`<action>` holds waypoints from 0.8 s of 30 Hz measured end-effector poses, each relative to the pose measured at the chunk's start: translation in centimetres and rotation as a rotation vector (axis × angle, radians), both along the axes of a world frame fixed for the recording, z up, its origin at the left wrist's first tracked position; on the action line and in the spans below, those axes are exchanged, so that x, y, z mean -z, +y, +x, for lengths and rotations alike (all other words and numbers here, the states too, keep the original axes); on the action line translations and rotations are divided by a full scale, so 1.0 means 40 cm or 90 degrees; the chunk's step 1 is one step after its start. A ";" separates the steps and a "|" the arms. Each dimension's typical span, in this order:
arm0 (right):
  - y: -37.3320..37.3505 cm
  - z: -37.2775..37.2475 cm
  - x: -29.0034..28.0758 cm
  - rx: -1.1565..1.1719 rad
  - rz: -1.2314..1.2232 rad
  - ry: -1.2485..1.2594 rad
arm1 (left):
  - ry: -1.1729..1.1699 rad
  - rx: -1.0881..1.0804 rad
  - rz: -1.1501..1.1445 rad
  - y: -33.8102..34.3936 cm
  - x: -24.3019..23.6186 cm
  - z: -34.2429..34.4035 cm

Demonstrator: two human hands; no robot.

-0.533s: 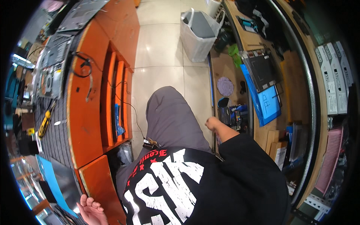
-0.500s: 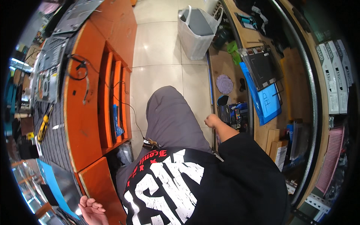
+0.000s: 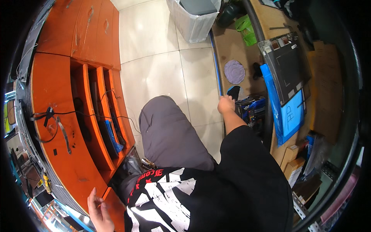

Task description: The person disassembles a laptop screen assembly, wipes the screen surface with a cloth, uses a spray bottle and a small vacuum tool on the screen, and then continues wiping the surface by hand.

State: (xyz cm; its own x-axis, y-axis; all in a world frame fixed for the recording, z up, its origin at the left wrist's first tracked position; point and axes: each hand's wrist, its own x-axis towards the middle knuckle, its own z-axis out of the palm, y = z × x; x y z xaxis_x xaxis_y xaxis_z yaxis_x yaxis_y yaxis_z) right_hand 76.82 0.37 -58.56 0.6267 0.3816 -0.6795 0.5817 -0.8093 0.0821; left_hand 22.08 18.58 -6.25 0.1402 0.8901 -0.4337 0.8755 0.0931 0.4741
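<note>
My left hand [image 3: 99, 212] is raised beside the orange cabinet [image 3: 83, 170] at the lower left. Its fingers are apart and nothing is in them. My right hand [image 3: 227, 105] reaches out over the edge of the low shelf on the right, with its fingers curled closed. Whether anything sits inside that curl is hidden. Closest to it are a small black and light-blue piece [image 3: 233, 92] and a dark box with blue printing [image 3: 251, 110]. I cannot tell whether the fingers touch either one.
A white bag [image 3: 189, 25] with a grey object stands on the tiled floor ahead. On the low shelf lie a round purple pad [image 3: 234, 72] and a green plastic bag [image 3: 246, 30]. A dark panel [image 3: 288, 63] leans above a blue sleeve [image 3: 290, 120]. A black cable [image 3: 91, 115] crosses the cabinet.
The view has turned, bringing more of the cabinet front into sight. My right hand has moved forward, closer to the black and light-blue piece. My left hand stays raised, its fingers now pointing more upward.
</note>
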 end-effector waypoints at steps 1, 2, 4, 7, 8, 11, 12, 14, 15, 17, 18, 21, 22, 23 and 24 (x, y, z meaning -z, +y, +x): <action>-0.001 0.016 0.012 -0.072 -0.072 -0.014 | 0.025 0.052 0.018 0.008 0.008 0.017; -0.009 0.022 0.029 -0.072 -0.073 -0.005 | 0.045 0.125 0.004 0.019 0.028 -0.039; -0.034 0.043 0.074 -0.108 -0.223 -0.061 | 0.054 0.192 0.006 0.048 0.032 -0.007; -0.038 0.071 0.133 -0.088 -0.255 -0.050 | 0.076 0.207 -0.022 0.065 0.034 0.022; -0.034 0.079 0.148 -0.054 -0.239 -0.033 | 0.088 0.156 -0.051 0.066 0.035 0.028; -0.034 0.111 0.173 0.014 -0.224 -0.026 | 0.066 0.168 -0.005 0.062 0.048 0.041; -0.027 0.115 0.160 0.011 -0.219 -0.025 | 0.068 0.165 -0.001 0.053 0.051 0.037; -0.016 0.125 0.115 0.043 -0.250 -0.032 | 0.043 0.159 -0.004 0.046 0.058 0.023; -0.024 0.138 0.109 0.049 -0.249 -0.035 | 0.038 0.164 -0.003 0.052 0.065 0.025; -0.035 0.170 0.129 0.057 -0.262 -0.009 | 0.000 0.149 0.010 0.027 0.067 0.003; -0.035 0.167 0.131 0.050 -0.262 -0.006 | 0.003 0.143 0.010 0.018 0.068 -0.003; -0.047 0.185 0.143 0.013 -0.245 -0.025 | -0.068 -0.039 -0.024 0.015 0.076 -0.015; -0.056 0.197 0.141 0.046 -0.209 -0.031 | -0.237 -0.135 -0.062 0.023 0.079 -0.020; -0.059 0.205 0.142 0.078 -0.172 -0.038 | -0.408 -0.230 -0.099 0.030 0.085 -0.026; -0.048 0.198 0.116 0.087 -0.076 -0.064 | -0.428 -0.236 -0.083 0.026 0.088 -0.033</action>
